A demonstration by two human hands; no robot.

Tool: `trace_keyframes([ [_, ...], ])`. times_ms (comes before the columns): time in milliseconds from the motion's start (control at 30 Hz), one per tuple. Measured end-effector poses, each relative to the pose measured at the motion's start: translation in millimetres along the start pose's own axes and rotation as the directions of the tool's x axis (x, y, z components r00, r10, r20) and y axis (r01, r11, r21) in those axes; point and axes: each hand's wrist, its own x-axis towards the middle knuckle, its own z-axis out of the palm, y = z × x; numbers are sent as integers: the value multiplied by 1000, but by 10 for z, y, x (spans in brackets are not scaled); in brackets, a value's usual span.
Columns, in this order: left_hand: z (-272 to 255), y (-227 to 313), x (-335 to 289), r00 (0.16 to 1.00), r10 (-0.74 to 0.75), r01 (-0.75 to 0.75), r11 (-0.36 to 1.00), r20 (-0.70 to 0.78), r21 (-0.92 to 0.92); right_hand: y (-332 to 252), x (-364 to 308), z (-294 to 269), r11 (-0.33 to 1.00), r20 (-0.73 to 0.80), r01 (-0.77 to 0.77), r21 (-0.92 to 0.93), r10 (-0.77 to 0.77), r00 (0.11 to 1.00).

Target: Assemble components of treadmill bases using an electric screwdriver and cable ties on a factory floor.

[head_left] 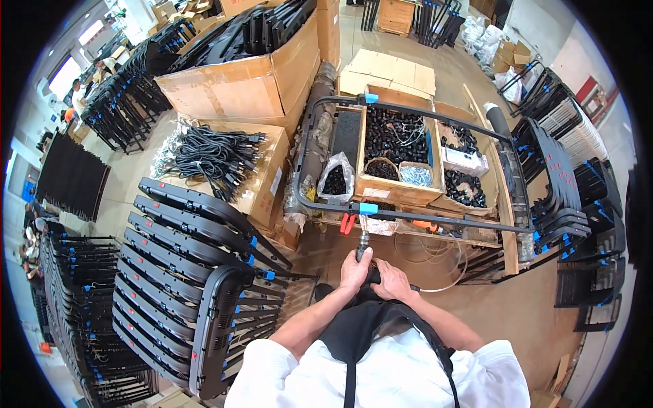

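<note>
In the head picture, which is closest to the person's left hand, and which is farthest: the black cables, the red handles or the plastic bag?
From the left hand:
1. Red handles: just ahead.
2. Plastic bag: farther ahead.
3. Black cables: ahead, well left.

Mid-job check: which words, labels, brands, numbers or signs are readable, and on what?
No text is clear enough to quote.
Wooden bin, front label: too small.
Carton under the black cables, side label: too small.
Any other marks: too small or blurred.
</note>
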Motion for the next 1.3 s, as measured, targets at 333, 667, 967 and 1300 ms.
trace_keyframes([
  [333,40,-47,42,999,34,-34,999,5,18,-58,23,-85,999,6,-15,-32,15,1000],
  [667,12,118,76,1000,-5,4,984,6,177,-54,126,-139,995,101,-92,-43,96,990],
  [967,26,174,164,999,-19,13,976,28,216,-108,217,-247,991,134,-136,-1,135,982],
  [1300,24,194,201,999,-5,-5,977,43,214,-67,215,-155,1000,89,-17,-1,17,996],
])
